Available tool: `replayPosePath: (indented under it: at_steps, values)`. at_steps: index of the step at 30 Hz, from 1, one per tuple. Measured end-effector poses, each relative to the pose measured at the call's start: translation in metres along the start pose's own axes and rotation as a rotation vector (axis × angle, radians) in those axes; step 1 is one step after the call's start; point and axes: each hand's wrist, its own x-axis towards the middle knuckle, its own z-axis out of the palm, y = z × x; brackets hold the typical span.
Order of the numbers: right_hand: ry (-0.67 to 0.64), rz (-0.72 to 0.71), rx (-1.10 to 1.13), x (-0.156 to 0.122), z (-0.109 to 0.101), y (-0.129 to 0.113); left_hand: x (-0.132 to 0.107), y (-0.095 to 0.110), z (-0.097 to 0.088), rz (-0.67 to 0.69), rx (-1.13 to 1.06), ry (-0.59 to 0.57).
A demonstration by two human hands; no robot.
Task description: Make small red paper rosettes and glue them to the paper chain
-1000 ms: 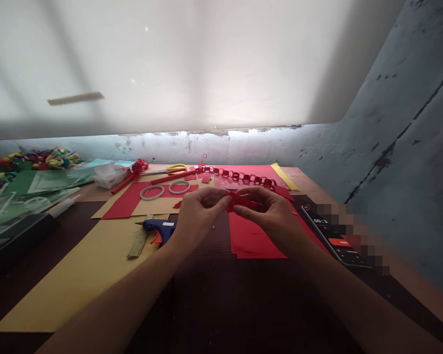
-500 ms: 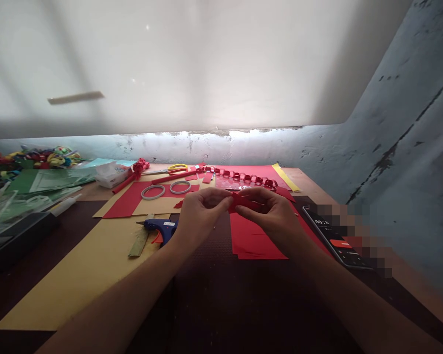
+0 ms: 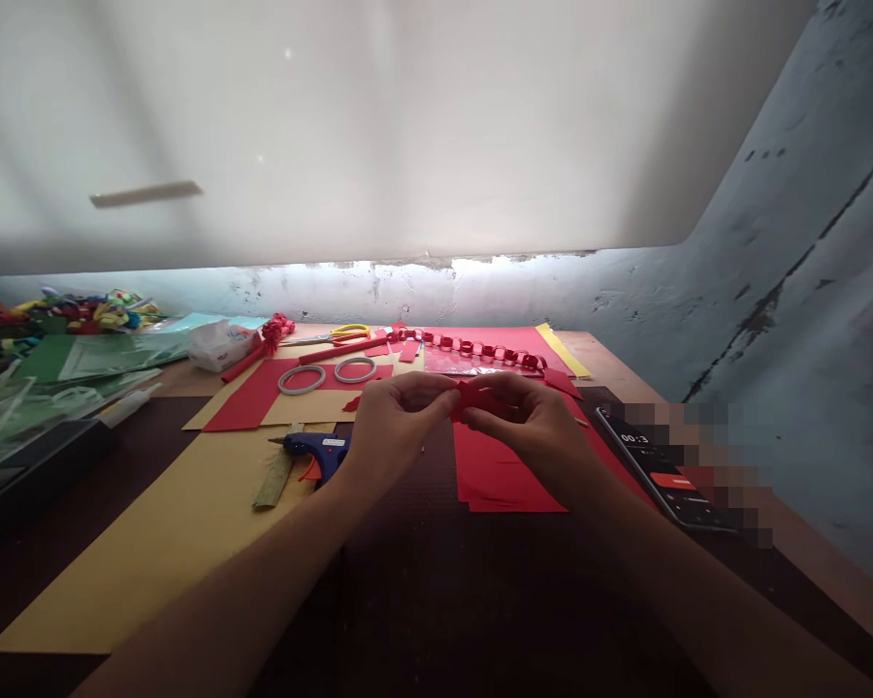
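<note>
1. The left hand (image 3: 402, 412) and right hand (image 3: 525, 417) pinch a small red paper piece (image 3: 468, 396) between them, its long axis apparently running crosswise.
2. Red sheets (image 3: 505, 480) lie below the right hand.
3. Beyond stretches a red paper chain (image 3: 467, 348).

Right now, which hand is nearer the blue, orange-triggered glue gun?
Left. The left hand is just right of the glue gun; the right hand is farther right, past the left.

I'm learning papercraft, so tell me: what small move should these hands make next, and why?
Perhaps press the red paper together: the left hand and right hand hold it from either side, and neither is holding the glue gun.
</note>
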Motion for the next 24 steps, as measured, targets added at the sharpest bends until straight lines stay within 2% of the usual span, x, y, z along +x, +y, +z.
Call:
replayPosePath:
  at_steps: [6, 12, 24]
  values:
    - [0.01, -0.002, -0.011, -0.0006, 0.0015, -0.001, -0.0005, 0.0016, 0.0025, 0.02, -0.02, -0.015]
    - [0.041, -0.005, -0.023, -0.0002, 0.0003, -0.0017, 0.0002, -0.0006, 0.0029, 0.034, -0.055, -0.084]
    - [0.055, -0.006, -0.05, 0.0001, 0.0003, -0.0026, 0.0005, -0.0003, 0.0022, 0.029, -0.057, -0.083]
